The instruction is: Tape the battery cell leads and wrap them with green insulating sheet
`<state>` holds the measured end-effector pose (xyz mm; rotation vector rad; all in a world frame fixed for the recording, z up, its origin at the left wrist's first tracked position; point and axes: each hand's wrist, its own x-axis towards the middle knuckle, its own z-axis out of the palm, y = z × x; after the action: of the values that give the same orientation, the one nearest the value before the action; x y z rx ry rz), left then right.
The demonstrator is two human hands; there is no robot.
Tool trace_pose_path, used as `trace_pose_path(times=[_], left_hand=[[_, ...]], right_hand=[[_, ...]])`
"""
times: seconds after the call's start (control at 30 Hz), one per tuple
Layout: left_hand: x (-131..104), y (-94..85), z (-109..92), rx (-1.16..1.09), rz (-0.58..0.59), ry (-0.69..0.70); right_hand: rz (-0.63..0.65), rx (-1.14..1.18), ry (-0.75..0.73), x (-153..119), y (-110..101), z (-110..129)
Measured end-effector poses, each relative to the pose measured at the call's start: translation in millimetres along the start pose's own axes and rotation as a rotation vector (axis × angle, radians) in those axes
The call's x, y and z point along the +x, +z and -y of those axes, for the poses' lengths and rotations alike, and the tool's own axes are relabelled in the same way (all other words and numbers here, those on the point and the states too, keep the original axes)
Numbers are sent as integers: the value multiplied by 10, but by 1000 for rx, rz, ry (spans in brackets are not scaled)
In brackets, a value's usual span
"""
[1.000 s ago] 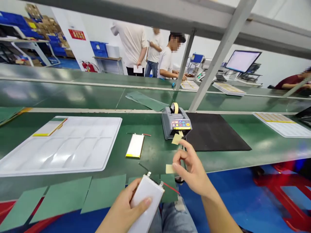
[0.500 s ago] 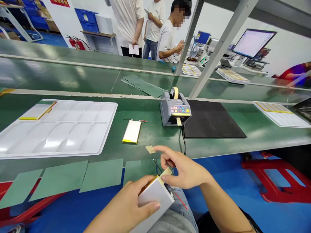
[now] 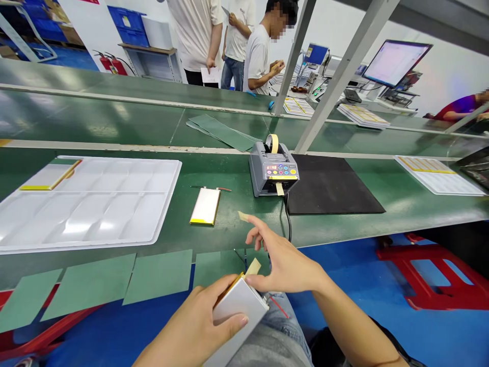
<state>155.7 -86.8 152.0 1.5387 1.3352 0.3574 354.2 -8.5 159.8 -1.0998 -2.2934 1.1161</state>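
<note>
My left hand [image 3: 202, 316] is closed around a silver pouch battery cell [image 3: 244, 303], its thumb flat on the broad face. The cell is tilted above my lap, and a red wire [image 3: 279, 307] shows beyond its end. My right hand [image 3: 284, 262] has index finger and thumb spread apart. A small strip of tape [image 3: 243, 216] clings to the index fingertip. The right thumb touches the cell's upper corner, beside another tape strip [image 3: 253, 267] that sticks up there. On the bench lies a second battery cell [image 3: 205, 206] with a yellow edge and wires.
A tape dispenser [image 3: 274, 168] stands on the bench with tape protruding from its front. To its right is a black mat [image 3: 332, 186]; at left, a white compartment tray [image 3: 126, 176] holds a cell. Green sheets [image 3: 158, 275] overhang the front edge. People stand behind the bench.
My right index finger has risen away from the cell with its tape strip. The right thumb stays at the cell's corner, and the left hand keeps its grip.
</note>
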Motion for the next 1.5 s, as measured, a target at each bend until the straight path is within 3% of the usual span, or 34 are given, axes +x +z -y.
trace_pose_path(times=[0.13, 0.23, 0.3, 0.4, 0.57, 0.73, 0.9, 1.17, 1.3, 1.4, 1.5], left_hand=[[15, -3, 29, 39, -91, -60], [55, 18, 68, 49, -112, -99], [84, 31, 93, 47, -131, -127], [106, 21, 98, 5, -147, -150], [79, -44, 40, -161, -17, -75], [59, -61, -7, -163, 80, -75], [66, -47, -16, -134, 86, -61], [47, -62, -67, -119, 47, -52], [38, -25, 42, -99, -20, -64], [24, 41, 140, 26, -232, -117], [34, 126, 208, 133, -349, -61]], right_hand=[[-433, 106, -120, -113, 205, -55], [-573, 235, -151, -224, 293, -73], [-532, 267, -122, -288, 271, -68], [-357, 212, -89, -332, 136, -58], [-14, -5, -95, -242, -101, -64], [273, -226, -170, -99, -152, -46], [347, -317, -209, -65, -132, -35], [297, -325, -167, -69, -124, -48], [164, -245, -54, -104, -58, -91], [-158, -190, -27, -171, 72, -104], [-409, -119, -166, -207, 201, -63]])
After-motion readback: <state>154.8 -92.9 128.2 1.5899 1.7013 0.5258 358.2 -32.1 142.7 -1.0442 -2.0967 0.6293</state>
